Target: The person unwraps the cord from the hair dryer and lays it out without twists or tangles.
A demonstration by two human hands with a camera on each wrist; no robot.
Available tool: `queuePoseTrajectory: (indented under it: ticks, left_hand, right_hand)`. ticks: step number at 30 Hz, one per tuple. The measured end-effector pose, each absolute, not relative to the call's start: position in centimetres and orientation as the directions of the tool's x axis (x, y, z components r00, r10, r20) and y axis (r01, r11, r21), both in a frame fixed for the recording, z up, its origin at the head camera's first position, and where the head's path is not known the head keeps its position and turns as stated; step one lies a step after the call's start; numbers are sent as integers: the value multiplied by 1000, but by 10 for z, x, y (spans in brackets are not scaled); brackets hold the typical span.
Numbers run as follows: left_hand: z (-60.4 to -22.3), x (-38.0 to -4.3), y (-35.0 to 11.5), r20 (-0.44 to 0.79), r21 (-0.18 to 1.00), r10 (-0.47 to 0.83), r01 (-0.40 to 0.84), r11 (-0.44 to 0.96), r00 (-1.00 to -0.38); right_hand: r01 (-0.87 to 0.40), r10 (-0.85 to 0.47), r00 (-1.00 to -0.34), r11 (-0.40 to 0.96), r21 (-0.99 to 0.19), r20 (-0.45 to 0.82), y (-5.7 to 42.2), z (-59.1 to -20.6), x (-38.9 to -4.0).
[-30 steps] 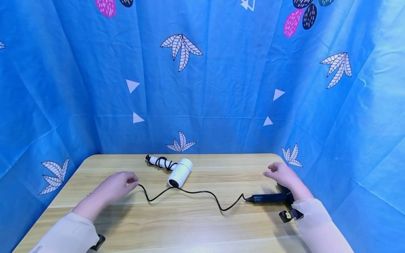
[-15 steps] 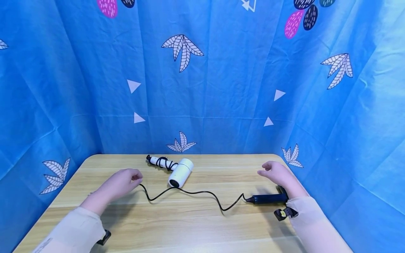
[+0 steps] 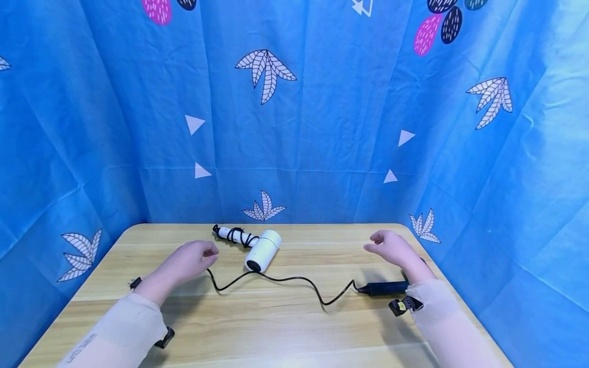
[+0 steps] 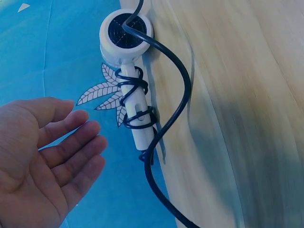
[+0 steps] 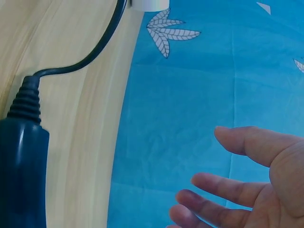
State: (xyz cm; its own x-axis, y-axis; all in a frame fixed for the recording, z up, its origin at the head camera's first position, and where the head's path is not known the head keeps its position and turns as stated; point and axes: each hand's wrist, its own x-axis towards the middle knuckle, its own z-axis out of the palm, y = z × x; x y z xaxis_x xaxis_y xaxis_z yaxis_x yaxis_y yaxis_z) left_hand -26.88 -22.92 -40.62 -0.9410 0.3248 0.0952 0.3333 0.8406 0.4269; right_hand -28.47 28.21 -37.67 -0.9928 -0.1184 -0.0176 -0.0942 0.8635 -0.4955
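A white hair dryer lies toward the back of the table, a black cord wound round its handle. At the right lies what looks like a black hair dryer; its black handle shows, the rest mostly hidden behind my right forearm. From that handle a loose black cord runs left in waves across the table. My left hand, fingers loosely bent, hovers over the cord's left end and holds nothing. My right hand hovers beyond the black handle, thumb and fingers apart, nothing between them.
The wooden table has rounded far corners. A blue patterned curtain hangs behind it and along both sides. Small black wrist cameras are strapped at both sleeves.
Both hands have drifted inward, the left to the right and the right to the left, each a little farther up the view. The hair dryers and cord stay in place.
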Motion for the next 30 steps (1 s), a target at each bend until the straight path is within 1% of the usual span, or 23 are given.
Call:
queuePoseTrajectory:
  ticks: [7, 14, 22, 30]
  left_hand:
    - [-410, -278, -221, 95, 440, 317, 325, 837, -944]
    - [-411, -284, -212, 149, 424, 326, 358, 832, -934]
    - [-413, -292, -199, 168, 418, 300, 344, 841, -939]
    - [-416, -299, -188, 250, 417, 298, 380, 826, -921]
  right_hand:
    - [-101, -131, -991, 862, -497, -25, 271, -379, -292]
    - [-122, -149, -989, 862, -492, -16, 255, -378, -298]
    - [-143, -171, -985, 854, -501, -10, 233, -376, -303]
    - [-167, -199, -980, 840, -516, -6, 211, -373, -311]
